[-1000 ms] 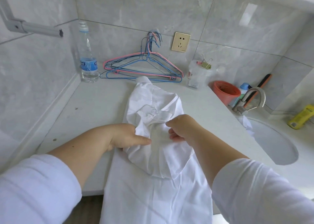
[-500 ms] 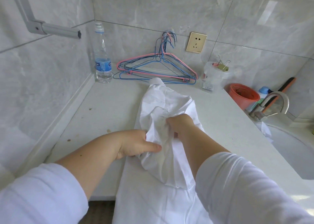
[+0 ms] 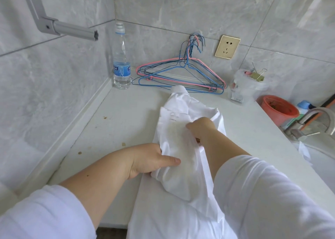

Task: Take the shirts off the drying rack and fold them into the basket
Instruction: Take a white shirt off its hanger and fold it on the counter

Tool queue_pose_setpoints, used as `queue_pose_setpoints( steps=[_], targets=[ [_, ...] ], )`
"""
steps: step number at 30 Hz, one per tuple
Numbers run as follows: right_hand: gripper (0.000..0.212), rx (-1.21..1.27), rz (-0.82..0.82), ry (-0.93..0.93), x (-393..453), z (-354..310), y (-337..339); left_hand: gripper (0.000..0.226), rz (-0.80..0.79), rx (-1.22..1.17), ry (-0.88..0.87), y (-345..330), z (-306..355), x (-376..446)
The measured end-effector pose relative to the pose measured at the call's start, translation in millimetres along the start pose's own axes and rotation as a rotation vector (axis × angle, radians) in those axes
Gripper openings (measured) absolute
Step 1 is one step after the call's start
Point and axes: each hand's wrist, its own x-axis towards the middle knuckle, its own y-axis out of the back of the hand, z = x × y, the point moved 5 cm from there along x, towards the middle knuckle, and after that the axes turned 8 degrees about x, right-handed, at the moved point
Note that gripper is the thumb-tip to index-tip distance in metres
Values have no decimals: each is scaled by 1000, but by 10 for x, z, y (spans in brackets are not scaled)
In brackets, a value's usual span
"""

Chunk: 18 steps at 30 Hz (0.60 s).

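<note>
- Grey marble-look tiles line the walls around a white worktop (image 3: pixel 116 122) set in a corner, with a few small brown specks on its left part.
- A white shirt (image 3: pixel 183 148) lies bunched on the worktop, its collar end pointing to the back wall and its lower part hanging over the front edge.
- Left hand (image 3: pixel 150 159) grips a fold at the shirt's left side, thumb stretched flat over the cloth.
- Right hand (image 3: pixel 201 128) is curled into the crumpled middle of the shirt, its fingers partly buried in the fabric.
- Pink and blue wire hangers (image 3: pixel 181 75) lean on the back wall, just behind the collar.
- A water bottle (image 3: pixel 121 61) stands in the corner, left of the hangers.
- At the right are a clear bag with a binder clip (image 3: pixel 248 86), an orange cup (image 3: pixel 279 110) and a metal tap (image 3: pixel 311 122).
- A grey metal bar (image 3: pixel 68 30) juts out at upper left.
</note>
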Motion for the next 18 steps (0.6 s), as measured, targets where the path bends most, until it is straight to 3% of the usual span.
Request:
queue_pose_setpoints(
  steps=[2, 5, 7, 9, 13, 15, 18],
  targets=[
    [29, -72, 13, 7, 17, -26, -6, 67, -18, 71, -4, -24, 17, -11],
    [29, -105, -37, 3, 26, -102, -51, 38, -49, 129, -23, -59, 88, -45],
    [37, -80, -28, -9, 50, -112, -56, 32, -47, 139, -23, -62, 115, -67],
    [41, 116, -2, 13, 61, -141, -35, 44, -31, 149, -16, -36, 96, -71],
    [49, 617, 107, 201, -22, -264, 260, 44, -43, 64, -43, -18, 38, -107],
    [52, 582, 186, 297, 16, -306, 443, 35, -36, -31, -63, -14, 24, -144],
    [59, 371, 244, 276, 102, -208, 539, 22, -7, -112, -43, -7, 13, -176]
  ],
)
